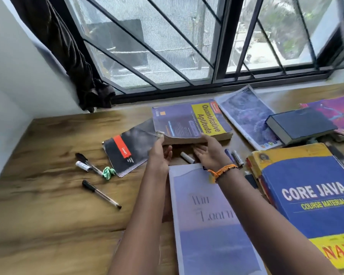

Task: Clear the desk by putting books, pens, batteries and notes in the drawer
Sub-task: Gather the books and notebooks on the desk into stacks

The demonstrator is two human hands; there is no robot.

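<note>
The purple and yellow Quantitative Aptitude book (pixel 179 120) lies mid-desk with its near edge raised. My left hand (pixel 159 153) pinches its near left corner, thumb on top and fingers below. My right hand (pixel 209 151) holds the near edge, thumb on the cover and fingers spread underneath. A black notebook with a red label (pixel 127 147) lies partly under the book's left side. A white battery (pixel 187 157) sits between my hands. No drawer is in view.
Two pens (pixel 101 194) (pixel 87 161), a battery (pixel 82 166) and a crumpled green note (pixel 108 172) lie at left. More batteries (pixel 233 156), a pale purple book (pixel 211 215), the Core Java book (pixel 310 193), a dark hardcover (pixel 300 124) and a magazine (pixel 246 116) crowd the right.
</note>
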